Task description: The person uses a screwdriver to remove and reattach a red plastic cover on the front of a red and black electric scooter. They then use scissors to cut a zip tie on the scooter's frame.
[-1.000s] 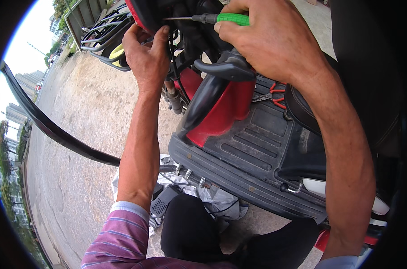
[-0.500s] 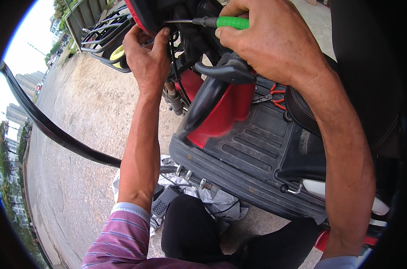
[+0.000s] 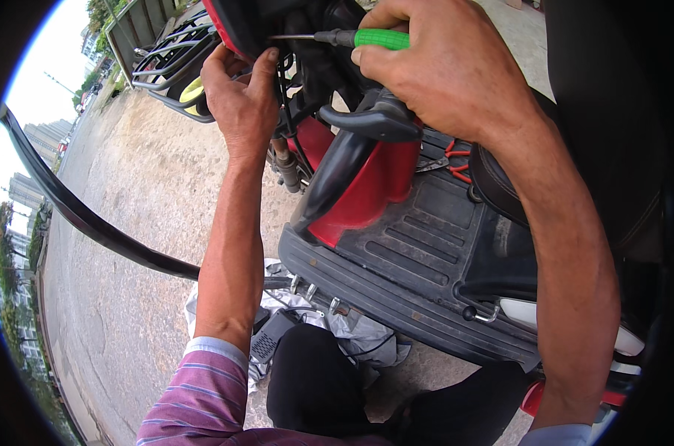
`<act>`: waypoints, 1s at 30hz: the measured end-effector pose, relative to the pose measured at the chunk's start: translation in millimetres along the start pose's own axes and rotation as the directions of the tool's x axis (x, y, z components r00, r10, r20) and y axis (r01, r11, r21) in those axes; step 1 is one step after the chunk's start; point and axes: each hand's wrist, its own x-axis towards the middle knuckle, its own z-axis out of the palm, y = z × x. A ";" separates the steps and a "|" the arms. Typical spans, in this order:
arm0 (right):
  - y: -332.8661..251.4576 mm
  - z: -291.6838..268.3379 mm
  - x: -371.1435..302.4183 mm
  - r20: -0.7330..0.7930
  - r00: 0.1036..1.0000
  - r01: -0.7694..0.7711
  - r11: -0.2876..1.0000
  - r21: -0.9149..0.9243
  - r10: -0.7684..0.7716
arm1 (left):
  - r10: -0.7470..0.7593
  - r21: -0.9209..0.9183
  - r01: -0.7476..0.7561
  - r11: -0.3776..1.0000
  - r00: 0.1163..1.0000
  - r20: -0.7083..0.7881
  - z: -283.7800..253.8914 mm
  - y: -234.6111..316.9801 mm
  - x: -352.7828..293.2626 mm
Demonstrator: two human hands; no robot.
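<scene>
My right hand [image 3: 445,70] is closed around the green handle of a screwdriver [image 3: 382,39]. Its thin metal shaft points left, and the tip meets the dark inner side of a red-and-black front panel [image 3: 237,31] of a scooter-like vehicle. Gripping the lower edge of that panel, my left hand [image 3: 240,93] has its thumb on the near side and its fingers partly hidden behind. Dark cables [image 3: 286,104] hang just right of the left thumb. Below the screwdriver sits a black curved handle piece [image 3: 374,123] over a red body section [image 3: 367,186].
Red-handled pliers [image 3: 458,160] lie on the ridged black footboard [image 3: 419,245], beside a dark seat [image 3: 500,178]. A curved black bar [image 3: 114,230] crosses at left. On the ground, a grey box-shaped device [image 3: 276,336] rests on silvery sheeting [image 3: 367,342]. A metal rack [image 3: 177,63] stands farther off.
The screwdriver and my right hand have shifted very slightly left in the picture, along with the panel and my left hand. Both holds stay the same.
</scene>
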 end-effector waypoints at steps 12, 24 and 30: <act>10.5 4.9 -0.6 -0.060 0.995 0.080 0.997 0.009 -0.079 | -0.014 0.048 0.014 0.999 1.000 -0.001 0.9 6.1 1.3; 2.3 2.3 0.3 -0.036 0.999 -0.001 1.000 -0.023 0.001 | -0.012 0.013 0.012 1.000 1.000 0.018 -0.9 0.7 1.9; 1.5 -5.3 12.6 0.131 0.984 -0.132 0.988 0.080 0.121 | -0.001 0.076 -0.001 0.997 1.000 0.026 -3.6 0.1 1.8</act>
